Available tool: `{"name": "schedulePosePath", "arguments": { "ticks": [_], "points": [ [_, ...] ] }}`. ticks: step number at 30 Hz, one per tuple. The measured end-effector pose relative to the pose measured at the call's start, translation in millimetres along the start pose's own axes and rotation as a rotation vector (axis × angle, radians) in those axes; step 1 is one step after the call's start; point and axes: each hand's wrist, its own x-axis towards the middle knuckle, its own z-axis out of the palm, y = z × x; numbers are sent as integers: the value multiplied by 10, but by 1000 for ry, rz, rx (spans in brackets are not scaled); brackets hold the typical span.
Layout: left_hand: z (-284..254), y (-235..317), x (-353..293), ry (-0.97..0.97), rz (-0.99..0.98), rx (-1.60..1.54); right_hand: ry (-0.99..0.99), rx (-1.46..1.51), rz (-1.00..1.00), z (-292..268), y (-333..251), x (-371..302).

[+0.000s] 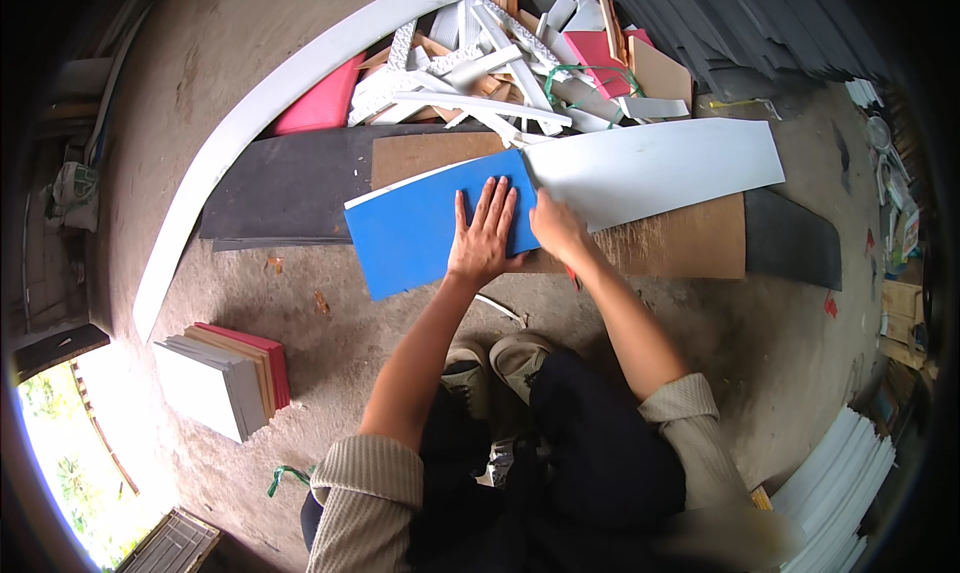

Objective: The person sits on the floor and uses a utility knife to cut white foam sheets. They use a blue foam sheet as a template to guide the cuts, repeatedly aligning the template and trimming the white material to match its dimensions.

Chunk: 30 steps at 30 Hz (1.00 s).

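Observation:
A blue rectangular panel (415,228) lies tilted across a long white strip (660,168) and a worn brown board (690,233). My left hand (482,235) presses flat on the blue panel near its right end, fingers stretched out. Against that panel's right edge my right hand (556,223) is closed in a fist, slightly blurred. What it grips, if anything, is hidden by the fingers. Dark grey sheets (285,185) stick out from under the boards at both ends.
A heap of white and brown offcuts (490,68) lies beyond the boards, with a long curved white strip (215,138) bordering it. On the floor at left stands a stack of cut panels (225,383). White sheets (835,488) are piled at lower right. My shoes (520,363) are close below the boards.

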Motion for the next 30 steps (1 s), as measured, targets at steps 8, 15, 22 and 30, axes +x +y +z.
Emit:
{"name": "schedulePosePath", "arguments": {
  "ticks": [8, 15, 22, 30],
  "points": [
    [-16, 43, -3, 17, -2, 85, -139, 30, 86, 129, 362, -917],
    [-24, 85, 43, 7, -57, 49, -141, 58, 39, -116, 492, -872],
    [-17, 527, 269, 49, -367, -54, 235, 147, 9, -143, 357, -85],
    [-212, -904, -182, 65, -202, 113, 283, 132, -95, 67, 224, 93]
  ]
}}
